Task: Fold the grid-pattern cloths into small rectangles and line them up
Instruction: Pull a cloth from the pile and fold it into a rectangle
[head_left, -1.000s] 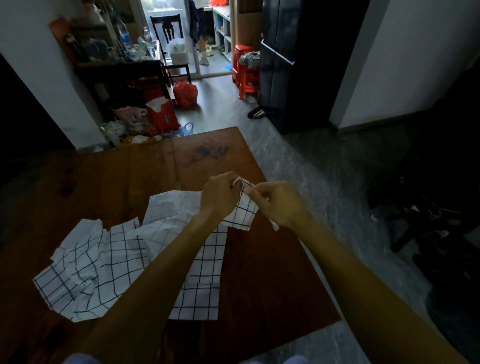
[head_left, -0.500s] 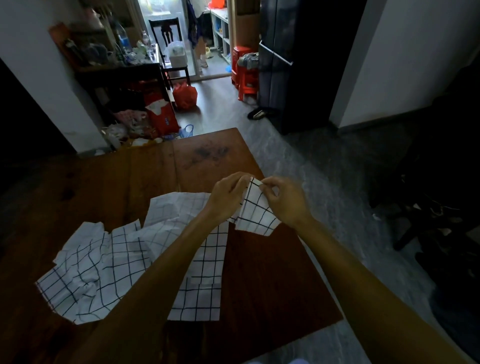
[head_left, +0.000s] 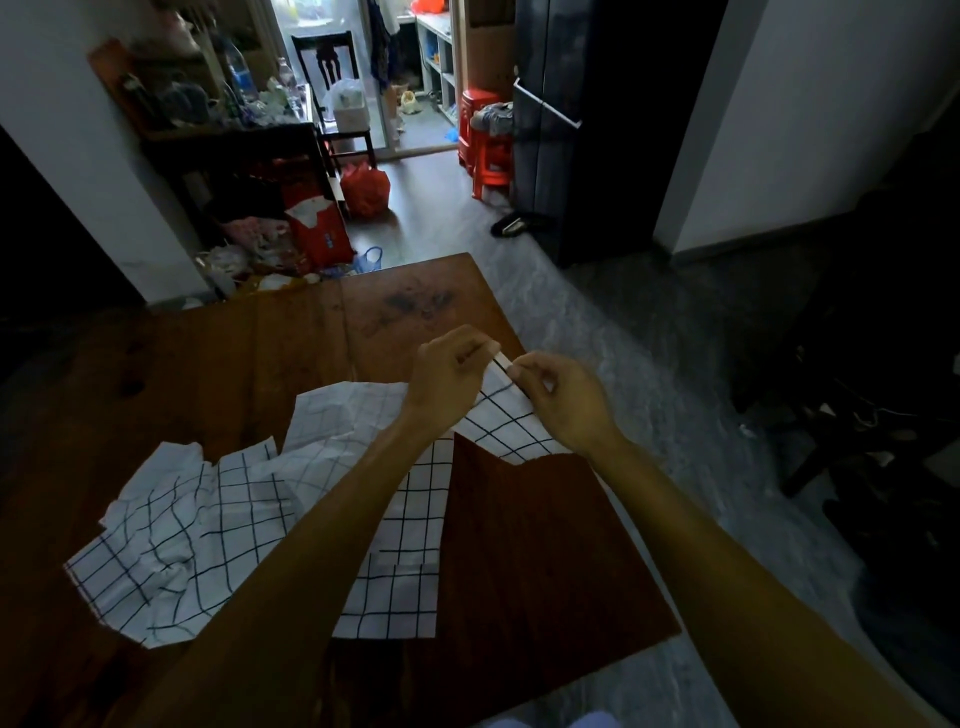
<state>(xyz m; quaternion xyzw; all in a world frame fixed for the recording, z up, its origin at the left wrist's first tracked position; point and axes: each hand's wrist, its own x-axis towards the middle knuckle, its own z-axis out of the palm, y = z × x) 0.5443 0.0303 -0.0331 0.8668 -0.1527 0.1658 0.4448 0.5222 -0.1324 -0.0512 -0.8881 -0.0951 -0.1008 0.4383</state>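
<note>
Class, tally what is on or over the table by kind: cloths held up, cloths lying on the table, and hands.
Cloths held up: 1
Cloths lying on the table: 3
Hands: 2
Total: 6

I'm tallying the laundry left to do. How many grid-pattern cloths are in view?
3, though overlap may hide more: one pinched by both hands, one flat strip under the left forearm, one crumpled at the table's left.

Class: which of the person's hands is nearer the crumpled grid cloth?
Left. The left hand is closer to the crumpled grid cloth; the right hand is farther off, on its far side.
</note>
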